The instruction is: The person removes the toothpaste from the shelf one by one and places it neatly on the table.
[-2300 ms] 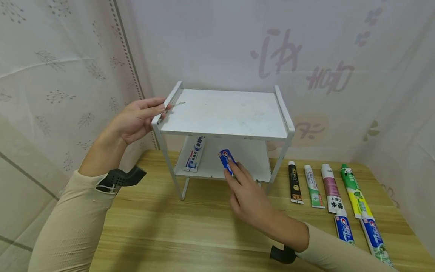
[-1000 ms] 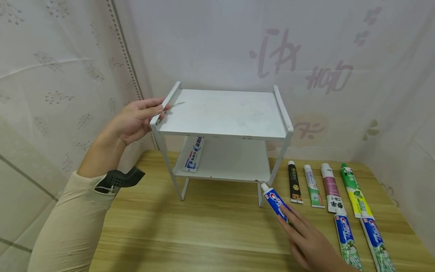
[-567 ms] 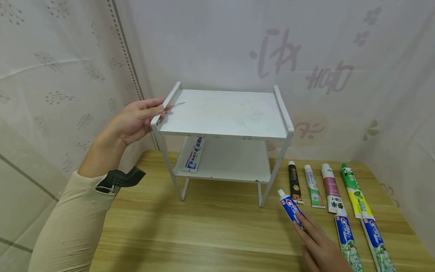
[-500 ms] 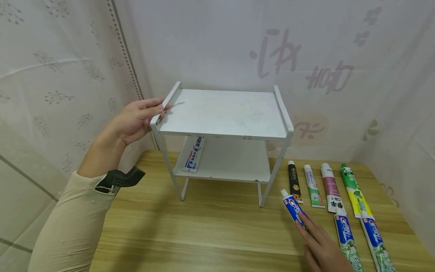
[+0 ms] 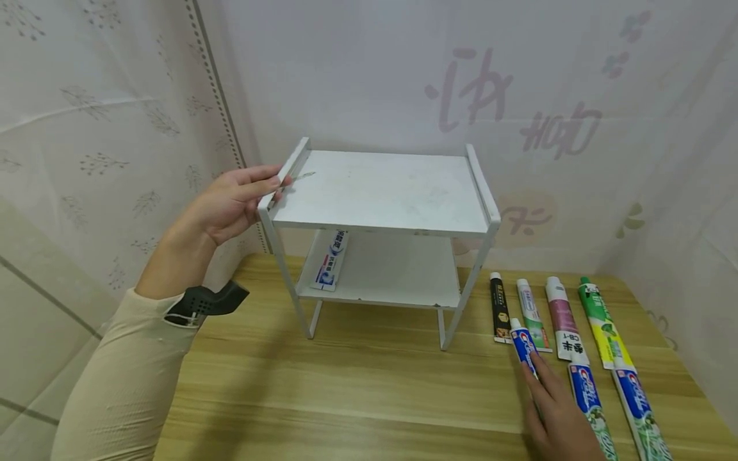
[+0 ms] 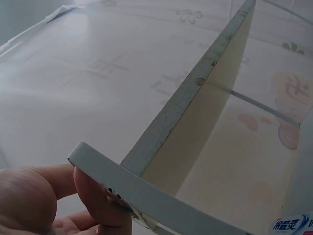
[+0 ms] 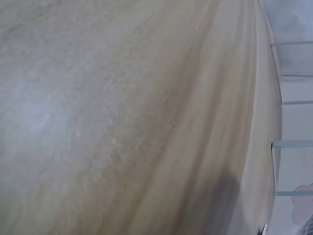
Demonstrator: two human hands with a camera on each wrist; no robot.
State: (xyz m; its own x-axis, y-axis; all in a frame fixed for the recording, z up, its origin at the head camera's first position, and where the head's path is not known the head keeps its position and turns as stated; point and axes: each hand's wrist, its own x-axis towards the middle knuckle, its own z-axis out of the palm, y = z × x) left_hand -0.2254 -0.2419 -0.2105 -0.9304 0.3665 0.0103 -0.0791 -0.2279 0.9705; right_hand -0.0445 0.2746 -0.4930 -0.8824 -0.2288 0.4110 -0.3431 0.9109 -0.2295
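A white two-tier shelf rack (image 5: pixel 380 192) stands on the wooden table. My left hand (image 5: pixel 233 198) grips the left rail of its top tier; in the left wrist view the fingers (image 6: pixel 98 200) curl round that rail. On the lower tier, at the left, lies a white-and-blue toothpaste tube (image 5: pixel 331 261). My right hand (image 5: pixel 559 413) holds a blue Crest toothpaste tube (image 5: pixel 523 346) at the table's right side, its cap end beside a black tube (image 5: pixel 500 307) and overlapping a white-and-green tube (image 5: pixel 533 317). The right wrist view shows neither hand nor tube.
Farther right lie a pink-and-white tube (image 5: pixel 564 320) and a green-and-yellow tube (image 5: pixel 602 320). Two more blue-and-green Crest tubes, a nearer one (image 5: pixel 589 400) and an outer one (image 5: pixel 639 410), lie in front of them. Patterned cloth (image 5: pixel 357 77) hangs behind the rack.
My right hand has carried the Crest tube from in front of the lower tier rightward to beside the row of tubes. My left hand keeps its grip on the rail.
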